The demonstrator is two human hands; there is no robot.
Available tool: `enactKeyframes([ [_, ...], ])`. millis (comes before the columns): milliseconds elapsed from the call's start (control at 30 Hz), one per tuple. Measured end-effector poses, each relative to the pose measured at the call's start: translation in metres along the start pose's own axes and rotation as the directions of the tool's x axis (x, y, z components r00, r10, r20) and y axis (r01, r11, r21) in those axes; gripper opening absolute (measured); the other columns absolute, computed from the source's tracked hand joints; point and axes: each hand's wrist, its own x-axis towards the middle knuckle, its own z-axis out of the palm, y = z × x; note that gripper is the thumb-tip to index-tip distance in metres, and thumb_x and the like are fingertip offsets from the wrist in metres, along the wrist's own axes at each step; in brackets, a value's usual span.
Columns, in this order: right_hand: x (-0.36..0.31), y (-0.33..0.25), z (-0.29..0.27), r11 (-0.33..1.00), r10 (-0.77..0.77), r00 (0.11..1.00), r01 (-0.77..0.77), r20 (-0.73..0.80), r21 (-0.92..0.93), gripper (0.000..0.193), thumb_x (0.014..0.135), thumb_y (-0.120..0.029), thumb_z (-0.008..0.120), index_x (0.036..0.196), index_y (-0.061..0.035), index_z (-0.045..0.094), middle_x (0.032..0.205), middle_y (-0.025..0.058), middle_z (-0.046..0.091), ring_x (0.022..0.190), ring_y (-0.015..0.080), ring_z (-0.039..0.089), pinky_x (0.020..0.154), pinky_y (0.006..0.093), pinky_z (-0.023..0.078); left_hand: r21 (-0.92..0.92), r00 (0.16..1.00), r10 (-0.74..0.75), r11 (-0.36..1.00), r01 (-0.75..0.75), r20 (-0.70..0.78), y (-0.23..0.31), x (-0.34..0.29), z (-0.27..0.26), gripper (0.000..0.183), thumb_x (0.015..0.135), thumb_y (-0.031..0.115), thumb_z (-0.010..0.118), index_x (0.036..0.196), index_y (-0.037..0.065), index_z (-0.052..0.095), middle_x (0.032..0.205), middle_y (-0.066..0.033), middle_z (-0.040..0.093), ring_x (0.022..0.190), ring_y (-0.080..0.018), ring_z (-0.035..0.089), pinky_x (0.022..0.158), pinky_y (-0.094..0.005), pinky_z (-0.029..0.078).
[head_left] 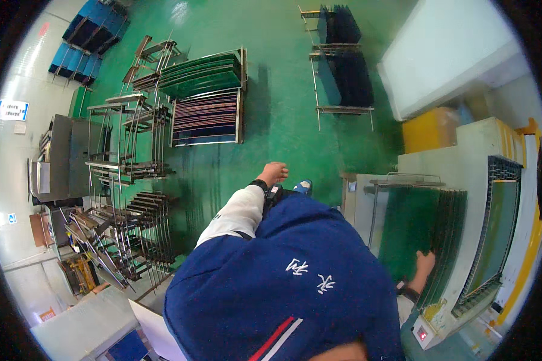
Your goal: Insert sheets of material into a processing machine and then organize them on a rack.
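My right hand (426, 263) meets the green panels (397, 222), grip unclear; left hand (274, 173) hangs released. Likely stiff, slippery: hold edges.

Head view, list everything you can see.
Green panels: several, green, right
Machine: one, pale, far right
Box: one, yellow, right
Casing: one, white, upper right
Dark panels: many, dark blue, upper centre
Racked panels: many, green and dark, left of centre
Blue panels: several, blue, upper left
Metal racks: several, grey, left
Wall: one, white, far left
Floor: one, green, beneath
Shoe: one, blue, centre
Jacket: one, navy, lower centre
Left hand: one, white sleeve, centre
Right hand: one, white sleeve, at green panels
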Motion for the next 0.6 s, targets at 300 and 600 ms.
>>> enactKeyframes([
  [300,0.010,-0.003,0.014,0.984,0.124,0.988,-0.135,-0.095,-0.120,0.044,0.070,-0.026,0.070,0.106,-0.0021,0.061,0.113,0.0189,0.058,0.102,0.0361,0.055,0.084,0.0414,0.044,-0.040,0.974,0.223,0.974,-0.224,-0.032,0.071,-0.004,0.004,0.029,0.085,0.019,0.056,0.110,0.005,0.050,0.094,-0.0104,0.059,0.076,-0.0224,0.059,0.069,-0.0349,0.049],
  [600,0.002,-0.020,0.002,0.997,0.075,0.990,-0.079,-0.117,-0.025,0.036,0.068,-0.024,0.071,0.097,-0.0041,0.065,0.093,0.0159,0.066,0.086,0.0342,0.062,0.075,0.0421,0.046,0.011,0.980,0.191,0.982,-0.190,-0.064,0.069,0.010,0.013,0.031,0.086,0.021,0.057,0.112,0.007,0.049,0.093,-0.0097,0.059,0.079,-0.0226,0.058,0.067,-0.0347,0.048],
])
